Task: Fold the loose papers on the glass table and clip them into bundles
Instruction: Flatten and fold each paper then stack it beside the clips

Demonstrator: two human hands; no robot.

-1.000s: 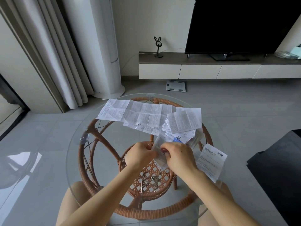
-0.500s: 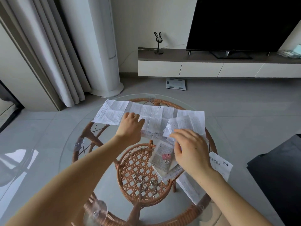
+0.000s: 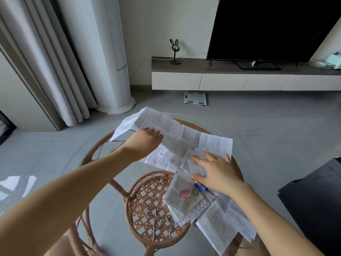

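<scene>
At twelve o'clock, left hand (image 3: pixel 143 140) grips the long creased sheet (image 3: pixel 177 133); right hand (image 3: pixel 215 171), open flat, should pin remaining papers (image 3: pixel 166 159).

The blue clip (image 3: pixel 200 186) lies half hidden under the right hand (image 3: pixel 219 172).

Two hands: left (image 3: pixel 144 140), right (image 3: pixel 217 172). Two binder clips: pink (image 3: pixel 185 193), blue (image 3: pixel 200 186). One clipped bundle (image 3: pixel 180 195). One television (image 3: pixel 273 26).

big black TV (image 3: pixel 273 26) on a long low shelf (image 3: pixel 239 78) | small bunny lamp (image 3: pixel 175 51) beside it | white scale (image 3: pixel 195 97) on the floor | grey curtains (image 3: pixel 46 61) – far left
</scene>
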